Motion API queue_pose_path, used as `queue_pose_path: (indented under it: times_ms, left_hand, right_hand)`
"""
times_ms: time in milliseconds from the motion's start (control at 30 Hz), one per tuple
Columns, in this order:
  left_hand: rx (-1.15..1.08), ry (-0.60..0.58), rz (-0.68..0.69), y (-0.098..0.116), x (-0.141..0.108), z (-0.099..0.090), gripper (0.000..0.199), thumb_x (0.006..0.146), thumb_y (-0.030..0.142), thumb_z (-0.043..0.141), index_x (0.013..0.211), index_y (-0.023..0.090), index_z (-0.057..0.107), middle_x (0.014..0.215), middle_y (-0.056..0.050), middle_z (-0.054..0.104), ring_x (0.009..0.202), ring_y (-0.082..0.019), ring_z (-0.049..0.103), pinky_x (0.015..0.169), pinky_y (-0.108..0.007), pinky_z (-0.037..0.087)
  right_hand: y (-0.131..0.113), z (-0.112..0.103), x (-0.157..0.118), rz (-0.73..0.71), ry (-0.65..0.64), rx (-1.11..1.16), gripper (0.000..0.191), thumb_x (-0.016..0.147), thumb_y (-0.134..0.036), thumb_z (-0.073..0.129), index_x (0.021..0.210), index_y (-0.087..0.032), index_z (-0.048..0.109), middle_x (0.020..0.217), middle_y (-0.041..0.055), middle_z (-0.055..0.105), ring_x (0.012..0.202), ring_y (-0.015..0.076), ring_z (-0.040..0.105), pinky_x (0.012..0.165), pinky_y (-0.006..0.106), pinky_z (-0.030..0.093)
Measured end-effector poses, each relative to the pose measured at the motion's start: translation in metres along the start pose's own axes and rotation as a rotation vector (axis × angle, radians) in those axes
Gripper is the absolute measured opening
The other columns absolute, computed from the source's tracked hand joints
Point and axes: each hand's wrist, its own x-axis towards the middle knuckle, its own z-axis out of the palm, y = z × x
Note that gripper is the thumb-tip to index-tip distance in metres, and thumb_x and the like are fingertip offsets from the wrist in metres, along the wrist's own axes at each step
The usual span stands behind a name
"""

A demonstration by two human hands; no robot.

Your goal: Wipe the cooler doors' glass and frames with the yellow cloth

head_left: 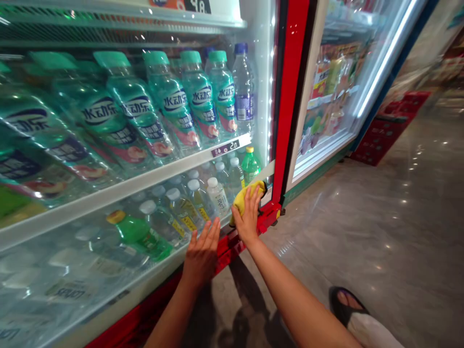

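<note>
My right hand presses a yellow cloth with a dark edge against the lower right corner of the fridge's glass door. To its left, my left hand lies with fingers stretched out at the bottom edge of the same door, holding nothing. Red trim runs along the door frame below both hands. Behind the glass near my fingers stand clear bottles with white caps and a green bottle with a yellow cap.
Teal-capped drink bottles fill the shelf above, over a price strip. A second lit fridge stands to the right, with red boxes beyond it. A sandalled foot rests on the shiny grey floor.
</note>
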Motion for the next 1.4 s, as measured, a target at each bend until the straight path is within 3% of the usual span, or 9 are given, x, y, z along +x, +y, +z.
queue_pose_path:
  times_ms: [133,333,467,567,767,900,1000,1200,1400]
  left_hand:
    - [0.005,0.010,0.006,-0.010,-0.028,-0.010,0.071,0.097,0.012,0.041,0.163,0.018,0.017,0.157,-0.006,0.045,0.157,-0.018,0.018,0.130,-0.044,-0.003]
    - [0.014,0.044,-0.043,-0.011,-0.033,-0.017,0.068,0.098,0.014,0.042,0.163,0.021,0.020,0.158,-0.005,0.044,0.158,-0.018,0.012,0.131,-0.044,-0.001]
    - [0.051,0.130,-0.038,-0.008,-0.022,-0.016,0.068,0.097,0.013,0.047,0.161,0.019,0.025,0.159,-0.006,0.044,0.158,-0.019,0.012,0.131,-0.045,0.001]
    - [0.078,0.153,-0.030,-0.007,-0.021,-0.015,0.066,0.096,0.012,0.047,0.160,0.017,0.031,0.157,-0.006,0.047,0.158,-0.020,0.015,0.131,-0.045,0.002]
    - [0.071,0.130,-0.056,-0.007,-0.033,-0.017,0.067,0.096,0.011,0.045,0.160,0.017,0.029,0.155,-0.006,0.049,0.158,-0.019,0.014,0.131,-0.046,0.000]
    - [0.053,0.122,-0.072,-0.008,-0.037,-0.019,0.069,0.096,0.011,0.046,0.161,0.016,0.025,0.154,-0.007,0.050,0.158,-0.018,0.015,0.131,-0.046,0.001]
    - [0.047,0.114,-0.087,-0.007,-0.041,-0.019,0.071,0.095,0.011,0.048,0.161,0.016,0.023,0.154,-0.008,0.051,0.157,-0.018,0.018,0.131,-0.045,0.000]
    - [0.060,0.060,-0.121,-0.010,-0.054,-0.022,0.068,0.095,0.009,0.043,0.161,0.015,0.026,0.154,-0.008,0.051,0.153,-0.021,0.031,0.130,-0.046,-0.002]
    - [0.058,0.062,-0.137,-0.013,-0.064,-0.023,0.064,0.096,0.012,0.046,0.158,0.013,0.034,0.152,-0.011,0.054,0.154,-0.021,0.031,0.131,-0.046,0.000]
  right_hand:
    - [0.012,-0.003,-0.025,-0.080,-0.135,-0.001,0.074,0.094,-0.026,0.045,0.163,-0.030,0.021,0.174,0.0000,-0.004,0.158,0.0325,-0.010,0.125,0.065,0.012]
    - [-0.007,-0.013,0.027,0.028,0.183,0.090,0.082,0.088,-0.011,0.031,0.165,-0.030,0.007,0.174,0.0001,-0.002,0.160,0.0247,-0.004,0.126,0.062,0.011]
    - [-0.034,-0.007,0.019,-0.193,0.073,-0.026,0.090,0.084,-0.011,0.040,0.165,-0.031,0.006,0.173,-0.0023,-0.009,0.159,0.0297,-0.010,0.125,0.063,0.016]
    - [-0.021,-0.005,-0.008,-0.331,-0.044,-0.111,0.092,0.080,-0.008,0.042,0.164,-0.033,0.014,0.173,-0.0037,-0.008,0.159,0.0318,-0.008,0.124,0.064,0.018]
    - [-0.010,-0.009,-0.001,-0.117,0.120,-0.070,0.089,0.084,-0.006,0.033,0.165,-0.029,0.001,0.173,0.0029,-0.009,0.159,0.0290,-0.005,0.123,0.066,0.019]
    - [-0.031,-0.002,-0.020,-0.289,-0.025,-0.141,0.096,0.081,-0.005,0.041,0.164,-0.033,0.002,0.172,-0.0019,-0.015,0.158,0.0333,-0.012,0.122,0.067,0.021]
    - [-0.023,-0.001,-0.047,-0.423,-0.136,-0.163,0.100,0.078,-0.003,0.042,0.163,-0.042,0.007,0.173,-0.0083,-0.010,0.158,0.0325,-0.010,0.123,0.066,0.022]
    - [-0.018,-0.002,-0.028,-0.195,0.034,-0.142,0.093,0.085,-0.003,0.034,0.164,-0.032,-0.004,0.172,0.0001,-0.016,0.159,0.0309,-0.009,0.122,0.067,0.023]
    - [-0.055,0.012,-0.054,-0.439,-0.154,-0.236,0.101,0.077,-0.004,0.047,0.164,-0.035,0.006,0.172,-0.0035,-0.013,0.157,0.0363,-0.015,0.122,0.068,0.021]
